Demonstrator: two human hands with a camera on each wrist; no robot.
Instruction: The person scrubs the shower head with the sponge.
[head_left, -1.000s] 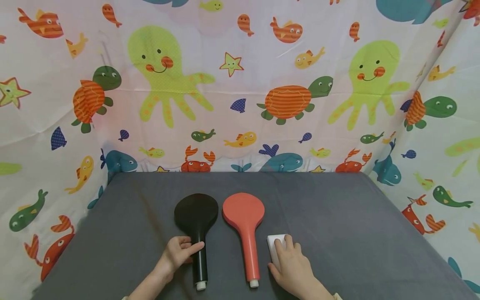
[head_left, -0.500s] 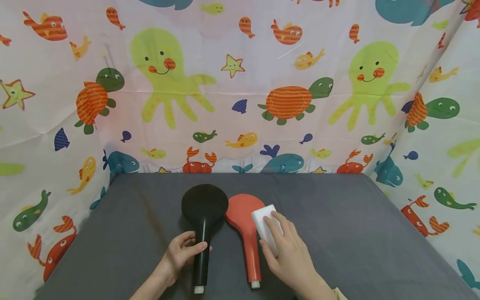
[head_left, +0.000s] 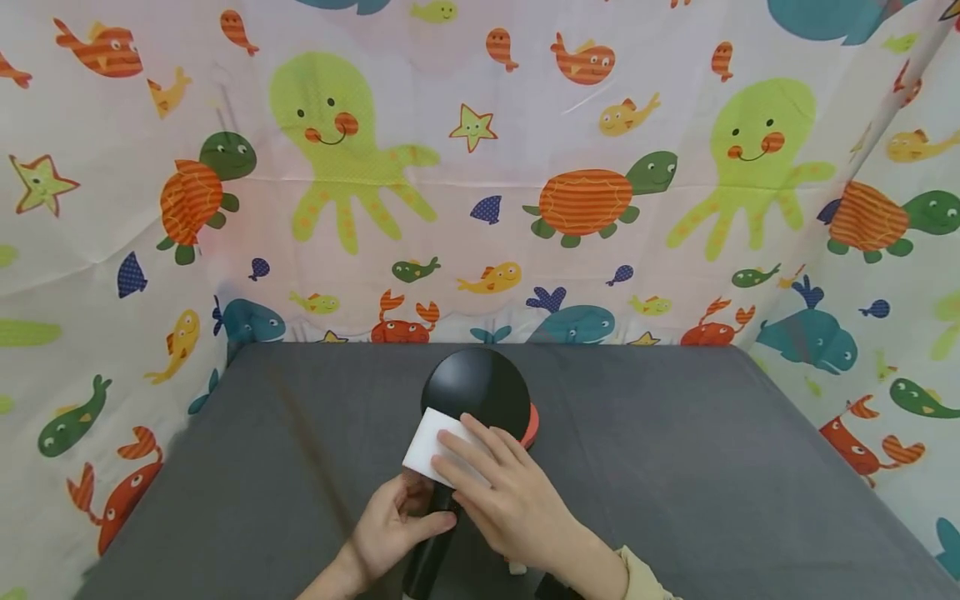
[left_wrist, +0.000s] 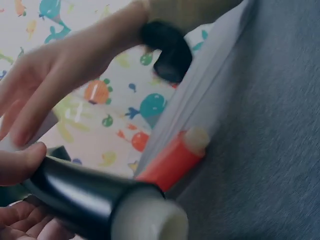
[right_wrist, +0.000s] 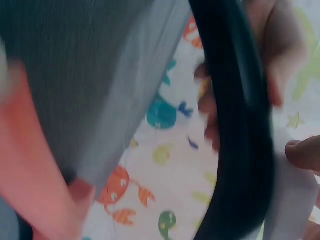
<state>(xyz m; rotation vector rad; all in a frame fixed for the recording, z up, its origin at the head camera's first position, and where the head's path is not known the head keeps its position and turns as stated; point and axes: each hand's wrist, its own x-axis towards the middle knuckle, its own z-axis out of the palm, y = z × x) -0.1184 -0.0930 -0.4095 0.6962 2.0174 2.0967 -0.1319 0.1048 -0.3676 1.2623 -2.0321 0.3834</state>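
Note:
My left hand (head_left: 388,527) grips the handle of a black paddle (head_left: 476,385) with a round, glossy head, holding it tilted up off the table. In the left wrist view the handle's pale end cap (left_wrist: 145,222) is close to the camera. My right hand (head_left: 517,500) holds a white sponge-like block (head_left: 427,443) over the neck and lower head of that paddle. The right wrist view shows the white block (right_wrist: 292,195) against one side of the black paddle (right_wrist: 245,125). A red paddle (head_left: 533,427) lies behind, mostly hidden in the head view.
A grey cloth (head_left: 675,467) covers the table. Patterned curtains (head_left: 495,208) with sea animals stand at the back and both sides. The red paddle's handle (left_wrist: 170,162) lies on the cloth below the raised black one. A black strap (left_wrist: 172,52) is on the right wrist.
The left hand has lifted the black paddle and moved it right, over the red one. The right hand has picked the white block up off the table and brought it left to the black paddle.

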